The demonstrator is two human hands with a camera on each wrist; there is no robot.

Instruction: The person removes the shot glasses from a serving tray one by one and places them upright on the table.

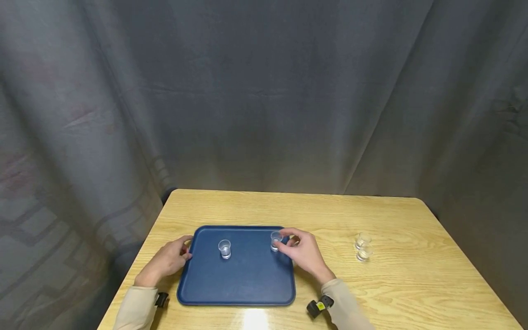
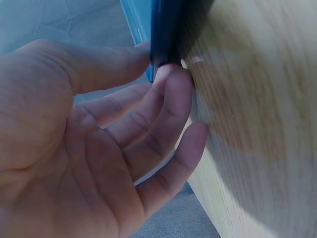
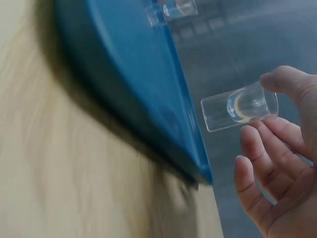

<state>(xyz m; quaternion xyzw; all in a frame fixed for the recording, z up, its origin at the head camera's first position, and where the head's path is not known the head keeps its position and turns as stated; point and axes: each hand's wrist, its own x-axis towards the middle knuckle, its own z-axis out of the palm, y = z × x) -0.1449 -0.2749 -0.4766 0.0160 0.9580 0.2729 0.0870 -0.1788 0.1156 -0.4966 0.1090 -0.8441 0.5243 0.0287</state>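
Note:
My right hand [image 1: 306, 253] pinches a small clear shot glass [image 3: 233, 110] near its rim, between thumb and fingertips. That glass is upright over the right part of a blue tray [image 1: 239, 284], its base close to the surface. At the tray's left edge, my left hand [image 1: 166, 260] grips the rim, thumb on the upper side and fingers [image 2: 173, 94] curled against the underside. Another shot glass [image 1: 224, 249] stands upright on the tray's left half.
Two more clear glasses [image 1: 363, 253] stand close together on the wooden table [image 1: 420, 275], to the right of the tray. A dark grey curtain [image 1: 264, 101] hangs behind the table and along its sides. Both wrists carry small black cameras.

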